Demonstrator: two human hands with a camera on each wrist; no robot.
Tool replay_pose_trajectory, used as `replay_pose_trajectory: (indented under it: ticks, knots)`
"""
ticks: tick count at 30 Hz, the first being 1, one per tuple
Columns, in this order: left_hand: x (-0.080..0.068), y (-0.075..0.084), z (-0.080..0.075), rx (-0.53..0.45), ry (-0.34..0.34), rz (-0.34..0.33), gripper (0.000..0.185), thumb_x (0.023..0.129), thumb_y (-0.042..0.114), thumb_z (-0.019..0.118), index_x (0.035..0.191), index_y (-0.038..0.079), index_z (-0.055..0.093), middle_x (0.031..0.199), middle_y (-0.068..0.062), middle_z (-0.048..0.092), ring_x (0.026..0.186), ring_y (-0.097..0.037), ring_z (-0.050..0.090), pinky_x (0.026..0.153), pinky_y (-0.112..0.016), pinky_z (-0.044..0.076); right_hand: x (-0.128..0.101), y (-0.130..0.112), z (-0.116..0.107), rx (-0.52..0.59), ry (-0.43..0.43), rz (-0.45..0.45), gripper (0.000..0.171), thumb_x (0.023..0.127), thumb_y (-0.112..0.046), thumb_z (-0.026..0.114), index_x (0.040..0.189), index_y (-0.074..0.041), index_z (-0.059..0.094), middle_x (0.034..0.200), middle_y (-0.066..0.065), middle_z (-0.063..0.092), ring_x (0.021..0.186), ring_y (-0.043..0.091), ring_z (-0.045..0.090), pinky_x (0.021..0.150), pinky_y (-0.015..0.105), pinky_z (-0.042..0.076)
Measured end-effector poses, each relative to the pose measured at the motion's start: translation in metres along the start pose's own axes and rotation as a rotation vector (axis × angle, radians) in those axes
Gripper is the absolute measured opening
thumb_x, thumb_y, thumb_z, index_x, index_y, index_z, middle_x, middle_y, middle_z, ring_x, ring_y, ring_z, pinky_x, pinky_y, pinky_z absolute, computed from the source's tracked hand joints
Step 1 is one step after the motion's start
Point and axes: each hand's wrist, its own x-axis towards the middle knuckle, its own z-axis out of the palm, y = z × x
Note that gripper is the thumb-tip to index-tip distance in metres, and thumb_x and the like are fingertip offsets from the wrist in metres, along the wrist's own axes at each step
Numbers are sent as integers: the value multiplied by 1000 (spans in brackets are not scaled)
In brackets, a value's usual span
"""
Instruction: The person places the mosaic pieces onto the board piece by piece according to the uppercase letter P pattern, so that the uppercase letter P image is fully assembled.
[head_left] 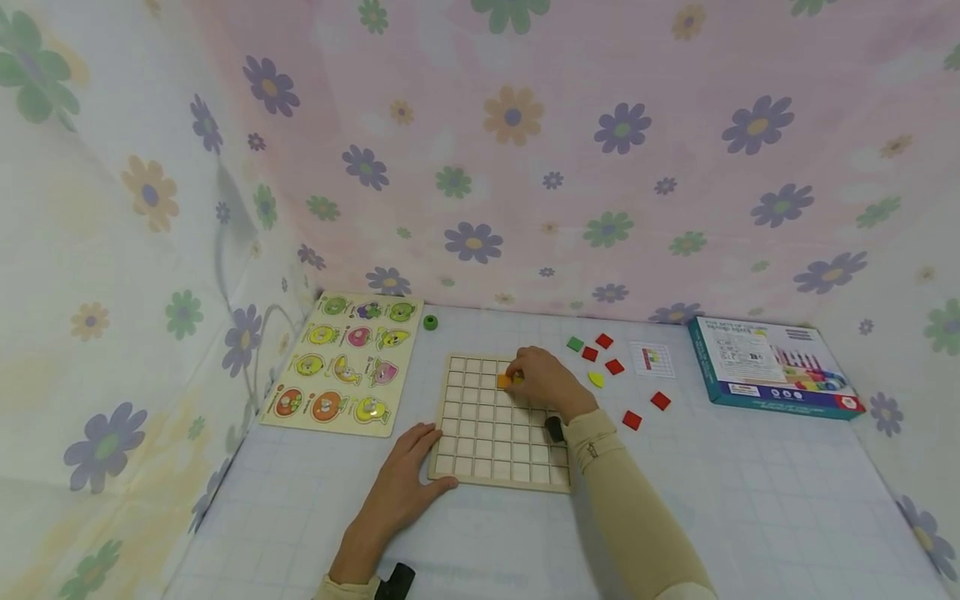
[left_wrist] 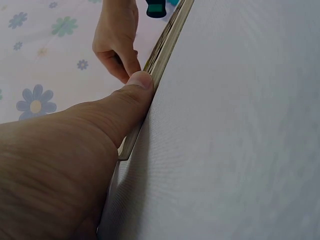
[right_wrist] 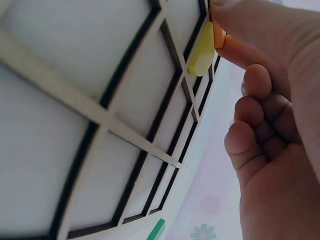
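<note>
Showing no legible print, the box (head_left: 772,367) lies flat.

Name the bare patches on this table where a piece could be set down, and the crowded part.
Free: the table right of the grid board and below the box; also the near strip below the board. Crowded: between board and box, where red tiles, a green tile and a card lie.

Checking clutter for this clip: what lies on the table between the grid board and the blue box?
In the head view, loose tiles: red squares, a green one, a yellow piece, plus a small pattern card, between the grid board and the blue box.
</note>
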Motion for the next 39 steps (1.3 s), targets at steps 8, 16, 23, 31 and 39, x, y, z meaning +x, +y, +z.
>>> replay_pose_trajectory:
  ticks: [8,16,23,31,39]
  knots:
    - [0,1,-1,16,-3,-8,79,79,47,85,144,11,56,155,-6,48,148,-30,40,121,-47,40,-1,1,1,-21,1,-29,25,94,-26,75,112,-9,79,94,1,64,80,13,54,71,29,49]
    - [-1,0,0,-5,-26,-37,79,80,47,84,146,13,55,157,-4,46,150,-29,38,123,-47,39,-1,-4,3,11,18,-12,25,96,-26,74,112,-8,79,94,3,66,80,13,56,71,27,51]
    - [0,-3,2,8,-16,-17,79,80,47,84,145,13,56,156,-3,47,149,-28,40,122,-46,40,0,-6,5,20,32,-31,25,97,-23,72,114,-7,79,88,2,63,75,12,52,66,25,46]
    - [2,-2,0,23,0,-15,78,79,46,85,144,14,56,155,-3,48,149,-28,40,122,-46,40,2,-7,5,38,44,-26,24,96,-22,73,114,-8,79,88,1,63,76,13,54,67,25,48]
    - [0,-2,0,-5,-26,-30,79,80,47,84,145,13,55,157,-4,46,150,-30,38,122,-48,39,3,-7,8,42,38,-33,21,96,-21,73,113,-11,79,87,-1,62,74,9,51,68,25,48]
